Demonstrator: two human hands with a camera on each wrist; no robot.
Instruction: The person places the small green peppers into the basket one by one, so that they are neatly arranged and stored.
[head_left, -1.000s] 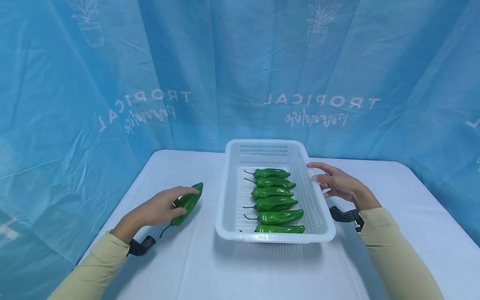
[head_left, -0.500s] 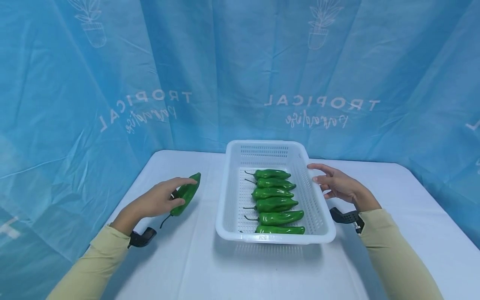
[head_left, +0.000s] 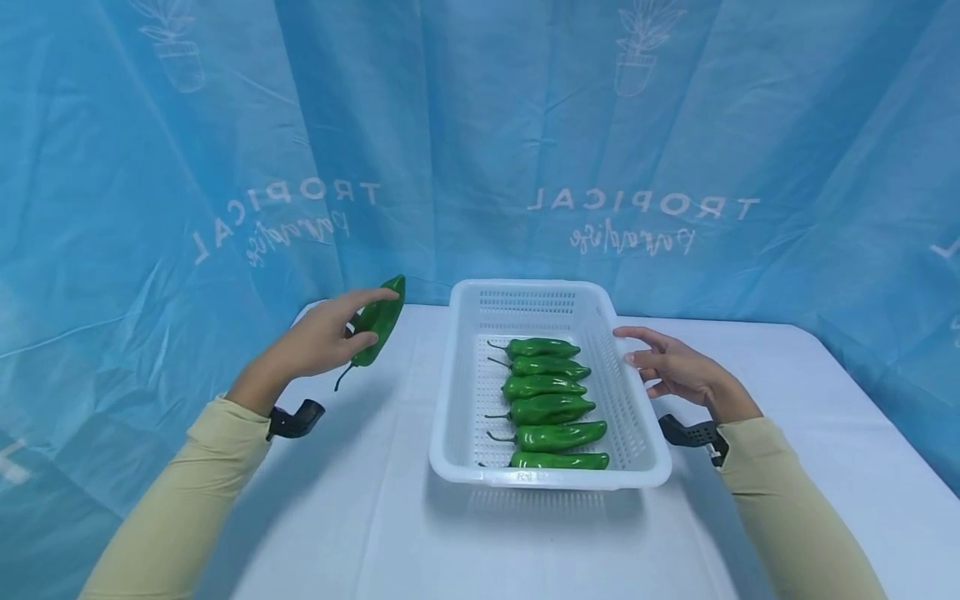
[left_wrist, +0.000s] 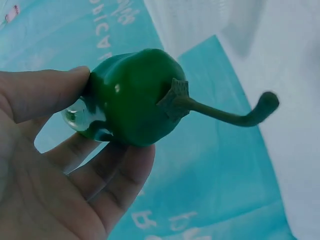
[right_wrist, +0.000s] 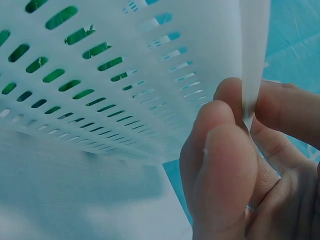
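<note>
Off the table at the left, my left hand (head_left: 318,337) pinches a green chili pepper (head_left: 381,321) between thumb and fingers. Its thin stem hangs down toward me, and in the left wrist view the pepper's stem end (left_wrist: 145,100) faces the camera. On the right, my right hand (head_left: 675,371) holds the side rim of a white plastic basket (head_left: 551,477). The right wrist view has the thumb and fingertips on either side of that rim (right_wrist: 252,65). Several green peppers (head_left: 551,408) lie in a row inside the basket, stems to the left; the front wall partly hides the nearest one.
A white cloth (head_left: 375,533) covers the table under the basket. Blue printed curtains (head_left: 480,150) hang behind the table and along both sides. Each wrist wears a black band, the left one (head_left: 296,419) just past the sleeve.
My left hand has lifted the pepper up from the table and moved it farther away, toward the back edge. My right hand and the basket have stayed in place.
</note>
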